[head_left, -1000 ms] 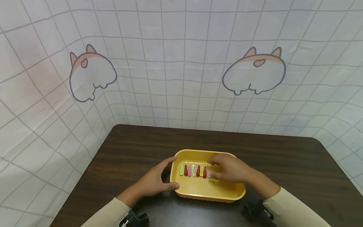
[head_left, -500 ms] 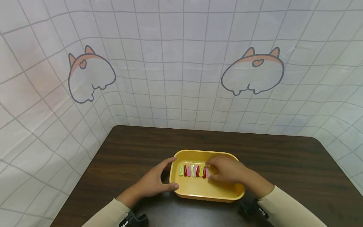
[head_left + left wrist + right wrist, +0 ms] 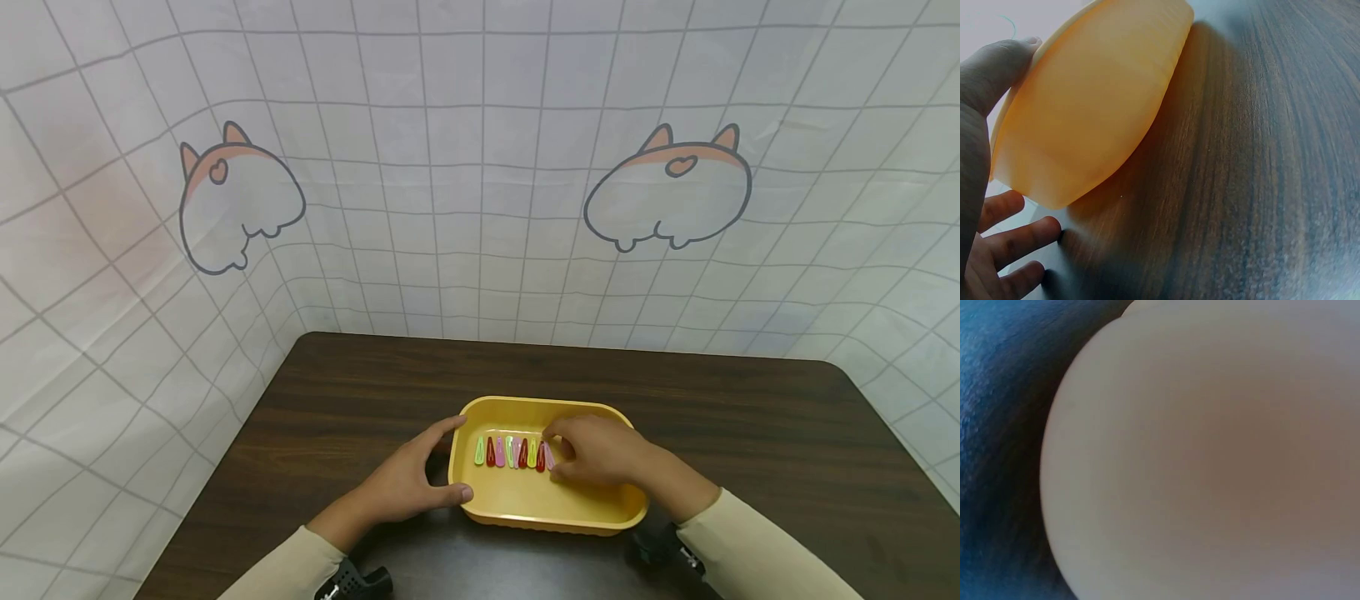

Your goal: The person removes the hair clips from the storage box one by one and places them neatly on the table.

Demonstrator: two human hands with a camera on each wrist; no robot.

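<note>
Right hand (image 3: 596, 450) slightly nearer the row's end than a second ago; hair clips (image 3: 524, 454) in unchanged order inside the yellow tray (image 3: 525, 500) — suggests fine adjusting, nothing carried off. Right thumb and forefinger curved, gap between, about the end pink clip (image 3: 550, 456); cannot tell if they pinch it. Left hand (image 3: 408, 475) spread wide, thumb and forefinger at the tray's left-end rim.
</note>
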